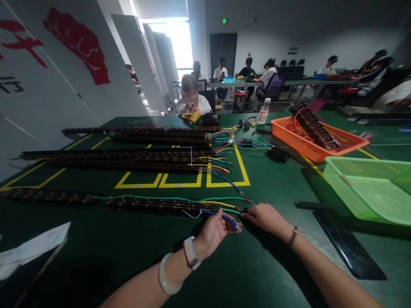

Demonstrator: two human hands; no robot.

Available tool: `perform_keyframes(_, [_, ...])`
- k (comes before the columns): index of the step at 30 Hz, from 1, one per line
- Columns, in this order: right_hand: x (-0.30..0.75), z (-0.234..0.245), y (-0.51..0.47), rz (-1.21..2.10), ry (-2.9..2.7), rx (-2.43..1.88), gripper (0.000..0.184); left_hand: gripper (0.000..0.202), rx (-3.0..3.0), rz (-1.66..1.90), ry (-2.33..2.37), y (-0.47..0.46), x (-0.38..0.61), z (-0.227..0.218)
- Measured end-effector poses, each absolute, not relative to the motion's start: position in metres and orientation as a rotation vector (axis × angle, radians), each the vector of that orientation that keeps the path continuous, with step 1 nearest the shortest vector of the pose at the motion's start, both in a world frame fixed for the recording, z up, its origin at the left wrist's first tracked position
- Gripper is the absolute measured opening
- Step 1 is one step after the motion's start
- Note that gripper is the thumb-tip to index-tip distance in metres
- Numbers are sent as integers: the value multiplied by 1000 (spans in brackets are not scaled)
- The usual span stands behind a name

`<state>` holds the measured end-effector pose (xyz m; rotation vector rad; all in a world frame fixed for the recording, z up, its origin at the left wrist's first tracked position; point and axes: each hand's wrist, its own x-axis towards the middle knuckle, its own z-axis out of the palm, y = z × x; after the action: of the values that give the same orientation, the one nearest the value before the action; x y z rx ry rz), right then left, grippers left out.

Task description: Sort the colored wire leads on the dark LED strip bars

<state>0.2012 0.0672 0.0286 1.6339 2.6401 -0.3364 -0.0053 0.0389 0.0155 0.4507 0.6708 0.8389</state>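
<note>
A long dark strip (96, 200) with green, yellow, blue and white wires along it lies nearest me on the green table (257, 265). My left hand (215, 231) pinches the blue wire (228, 219) near its end, fingers closed round it. My right hand (265, 217) rests palm down just to the right, fingers curled on the green wire's (233, 211) end. A watch and a pale bangle sit on my left wrist, a bracelet on my right.
Further dark wired strips (128, 156) lie across yellow floor-style markings. An orange basket (313, 139) holding dark strips and a green basket (369, 192) stand at right, a bottle (263, 112) behind. Papers (28, 250) lie at left. Several people sit at far tables.
</note>
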Motion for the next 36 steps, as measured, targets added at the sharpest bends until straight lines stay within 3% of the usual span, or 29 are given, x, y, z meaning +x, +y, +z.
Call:
perform_keyframes(8, [192, 48, 57, -602, 2836, 1614, 52, 43, 422, 849, 620, 40, -5, 14])
perform_keyframes(19, [177, 47, 47, -809, 2859, 1517, 39, 43, 443, 906, 634, 42, -3, 11])
perform_keyframes(26, [177, 44, 50, -632, 2765, 1783, 39, 59, 688, 670, 677, 39, -4, 14])
perform_keyframes(36, [168, 32, 48, -264, 2609, 1685, 28, 59, 999, 487, 722, 31, -1, 15])
